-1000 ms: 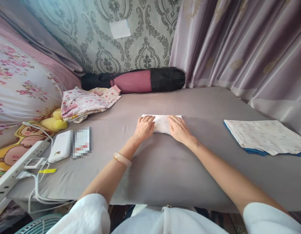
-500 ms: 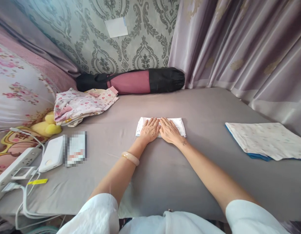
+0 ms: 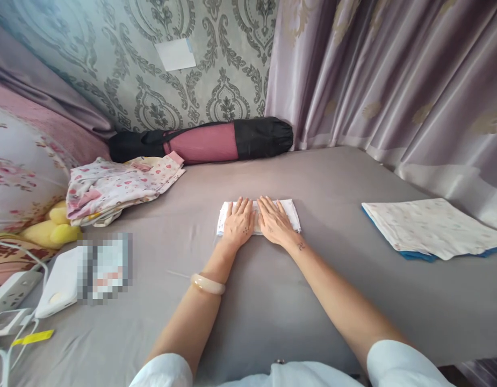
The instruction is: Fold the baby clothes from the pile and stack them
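Observation:
A folded white cloth (image 3: 290,210) with a small print lies in the middle of the grey sheet (image 3: 312,328). My left hand (image 3: 239,221) rests flat on its left half, fingers stretched out and pointing away from me. On the right half lies my right hand (image 3: 275,221), also flat with its fingers extended. A narrow strip of the cloth shows between the two hands. The rest of its middle is hidden under my palms. A pale bangle (image 3: 208,285) circles my left wrist.
Folded printed cloths (image 3: 433,226) with blue edges lie at the right. Children's printed clothes (image 3: 119,185) are piled at the left, by a rolled mat in a bag (image 3: 208,142). A power bank (image 3: 65,279), power strip (image 3: 14,293), cables and a blurred-out item (image 3: 110,267) sit front left.
The view has turned slightly to the right, so the surroundings sit further left. My hands stay flat on the folded cloth, with a slightly wider gap between them.

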`<state>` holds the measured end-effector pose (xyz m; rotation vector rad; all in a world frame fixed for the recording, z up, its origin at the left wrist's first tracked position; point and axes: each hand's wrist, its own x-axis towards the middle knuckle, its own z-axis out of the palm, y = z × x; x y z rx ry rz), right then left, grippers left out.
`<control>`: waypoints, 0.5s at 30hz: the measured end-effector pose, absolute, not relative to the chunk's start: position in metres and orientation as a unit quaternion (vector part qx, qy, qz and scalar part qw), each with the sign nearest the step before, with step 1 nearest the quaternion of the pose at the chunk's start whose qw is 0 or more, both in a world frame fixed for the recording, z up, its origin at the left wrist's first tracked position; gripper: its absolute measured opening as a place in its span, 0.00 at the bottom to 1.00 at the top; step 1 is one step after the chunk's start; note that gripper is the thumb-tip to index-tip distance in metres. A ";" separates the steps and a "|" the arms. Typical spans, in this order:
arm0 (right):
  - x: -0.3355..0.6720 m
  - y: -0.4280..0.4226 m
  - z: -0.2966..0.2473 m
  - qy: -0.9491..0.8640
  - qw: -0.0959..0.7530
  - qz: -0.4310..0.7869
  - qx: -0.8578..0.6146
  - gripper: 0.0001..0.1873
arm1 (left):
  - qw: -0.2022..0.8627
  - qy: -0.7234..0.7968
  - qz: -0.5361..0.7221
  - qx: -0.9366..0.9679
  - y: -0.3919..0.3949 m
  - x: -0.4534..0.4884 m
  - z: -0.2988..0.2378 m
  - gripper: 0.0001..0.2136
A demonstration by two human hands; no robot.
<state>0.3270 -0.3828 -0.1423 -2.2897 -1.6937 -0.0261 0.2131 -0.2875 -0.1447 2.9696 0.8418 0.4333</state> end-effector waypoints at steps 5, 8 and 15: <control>0.323 -0.384 -0.147 -0.597 0.136 0.008 -0.790 0.31 | 0.028 0.268 0.075 0.960 -0.289 0.212 -0.150 0.25; 0.324 -0.384 -0.151 -0.596 0.140 0.012 -0.791 0.31 | 0.025 0.275 0.070 0.959 -0.288 0.213 -0.154 0.25; 0.326 -0.385 -0.147 -0.588 0.152 0.031 -0.794 0.32 | 0.022 0.275 0.083 0.958 -0.289 0.213 -0.153 0.25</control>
